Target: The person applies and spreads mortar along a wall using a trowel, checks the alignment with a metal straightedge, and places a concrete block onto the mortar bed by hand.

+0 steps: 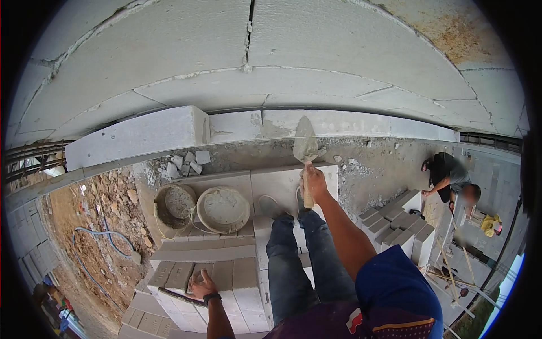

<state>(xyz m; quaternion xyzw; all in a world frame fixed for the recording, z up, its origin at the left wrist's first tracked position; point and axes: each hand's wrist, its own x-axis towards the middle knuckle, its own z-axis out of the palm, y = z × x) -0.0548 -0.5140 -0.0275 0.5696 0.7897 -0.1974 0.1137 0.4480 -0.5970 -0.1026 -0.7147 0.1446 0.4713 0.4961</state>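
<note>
My right hand (316,182) is closed around the wooden handle of a trowel (305,144). The pointed, mortar-smeared blade reaches up against the row of pale blocks (341,124) at the foot of the wall. On a stack of grey blocks (237,276) at the lower left rests my left hand (201,286), fingers apart and slightly bent. Beside it, a dark, narrow bar (182,296) lies along the stack's edge; I cannot tell what it is. Two round tubs, a smaller one (175,205) and a larger one (223,209), hold grey mortar near my feet.
A larger white block (135,135) sits at the left end of the row. Rubble (183,165) lies on the floor below it. More blocks (398,223) are piled at right, near a crouching person (451,178). A blue hose (107,233) crosses the dirt at left.
</note>
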